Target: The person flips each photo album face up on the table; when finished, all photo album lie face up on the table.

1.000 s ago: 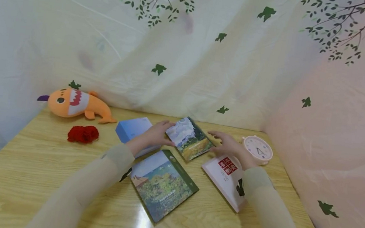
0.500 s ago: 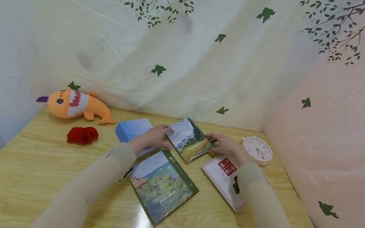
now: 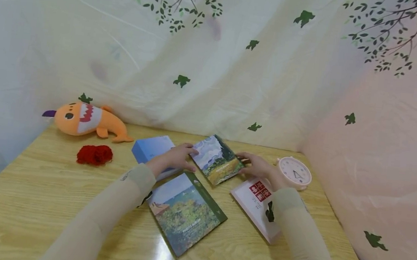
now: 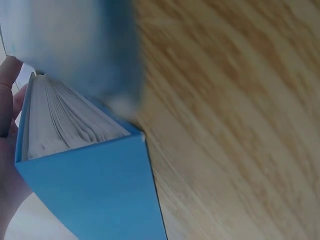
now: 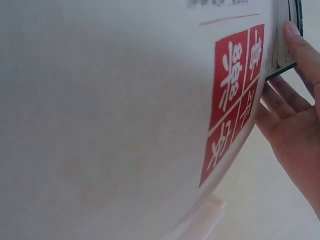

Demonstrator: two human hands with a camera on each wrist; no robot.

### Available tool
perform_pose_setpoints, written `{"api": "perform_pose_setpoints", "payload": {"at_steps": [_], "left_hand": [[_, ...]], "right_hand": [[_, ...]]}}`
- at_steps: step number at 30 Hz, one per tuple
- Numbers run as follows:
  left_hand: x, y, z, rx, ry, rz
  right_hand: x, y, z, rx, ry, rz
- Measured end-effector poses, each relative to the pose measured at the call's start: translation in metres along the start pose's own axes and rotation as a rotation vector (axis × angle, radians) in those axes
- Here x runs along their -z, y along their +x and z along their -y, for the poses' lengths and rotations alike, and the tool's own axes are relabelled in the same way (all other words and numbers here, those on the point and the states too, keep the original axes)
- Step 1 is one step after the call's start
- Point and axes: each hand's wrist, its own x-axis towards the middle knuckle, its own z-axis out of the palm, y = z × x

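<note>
A small photo album [image 3: 214, 160] with a painted landscape cover lies at the back middle of the table. My left hand [image 3: 175, 156] holds its left corner, fingers at the upper side and thumb lower. Opposite, my right hand [image 3: 260, 166] grips the right corner; in the right wrist view the thumb [image 5: 295, 37] lies against the page edges and the fingers reach beneath. A thick blue book [image 4: 90, 195] stands below my left wrist, its white pages showing. Under my right wrist is a white book [image 5: 125, 125] with red squares of lettering.
A larger photo album [image 3: 186, 214] lies in front, nearer to me. A pink alarm clock [image 3: 294, 172] is beside my right hand. Red yarn [image 3: 95, 154] and an orange shark plush [image 3: 91, 120] sit at left. A patterned curtain [image 3: 215, 101] hangs behind the table [image 3: 52, 198].
Both hands have closed in on the small album's corners, the right hand moving left and the left hand's fingers lowering slightly. Over the last half second they hold nearly still; the album stays put.
</note>
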Motion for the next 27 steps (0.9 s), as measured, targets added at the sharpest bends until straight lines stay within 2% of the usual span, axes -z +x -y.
{"api": "perform_pose_setpoints", "payload": {"at_steps": [6,11,17,22,27], "left_hand": [[0.001,-0.002,-0.002,-0.018,-0.012,-0.013],[0.005,0.0,-0.005,-0.024,-0.031,-0.02],[0.008,0.005,-0.007,-0.025,-0.061,-0.067],[0.007,0.006,-0.009,-0.037,-0.071,-0.106],[0.009,0.004,-0.01,-0.028,-0.13,-0.129]], "right_hand": [[0.003,-0.001,0.003,-0.035,0.067,-0.024],[0.007,-0.003,0.008,0.0,0.104,-0.052],[0.014,-0.007,0.012,0.037,0.086,-0.103],[0.017,-0.011,0.016,0.024,0.075,-0.124],[0.017,-0.013,0.024,0.051,0.071,-0.138]]}}
